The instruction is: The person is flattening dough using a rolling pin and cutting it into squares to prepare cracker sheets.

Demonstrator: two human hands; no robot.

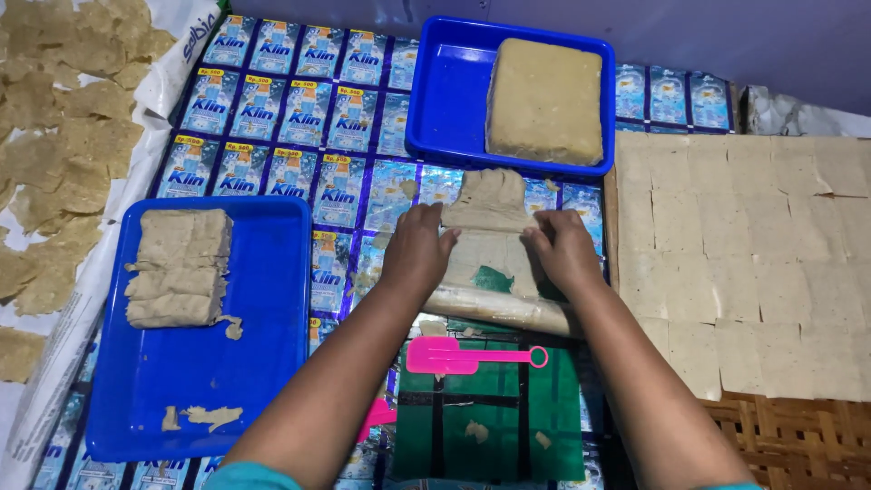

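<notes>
both hands rest palm down, fingers loosely together, on a thin sheet of tan dough [490, 213] at the centre: left hand [415, 249] at its 9 o'clock edge, right hand [562, 249] at its 3 o'clock edge, neither pinching. a rolling pin [499, 308] lies just at 6 o'clock of the hands, a pink scraper [454, 356] beyond it. a blue tray [445, 109] with a dough block [544, 100] sits at 12 o'clock; another blue tray of stacked slices [272, 363] at 9 o'clock.

Tan dough sheet [490, 213] flat under wooden rolling pin [499, 307], centre mat.
</notes>
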